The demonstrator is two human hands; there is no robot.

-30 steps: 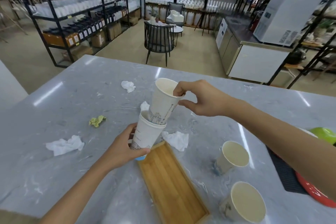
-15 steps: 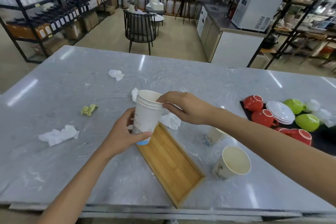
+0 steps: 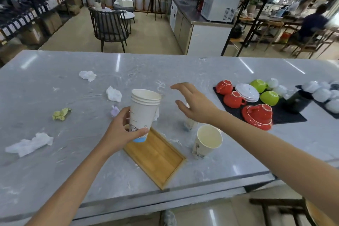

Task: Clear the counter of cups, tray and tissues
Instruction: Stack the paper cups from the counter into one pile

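Three nested cups (image 3: 145, 111) sit gripped in the left hand (image 3: 121, 130) above the tray (image 3: 157, 158) near the counter's (image 3: 55, 161) front edge; the right hand (image 3: 195, 104), fingers spread, should drop squarely onto the cup (image 3: 189, 124) apparently beneath it.

Around the light brown wooden tray (image 3: 157, 154), the counter (image 3: 55, 161) is grey marble with white veining. The stacked cups (image 3: 142, 113) above its far end are white with a blue base; left of it lie white tissues (image 3: 29, 145) and a yellow-green wad (image 3: 61, 113).
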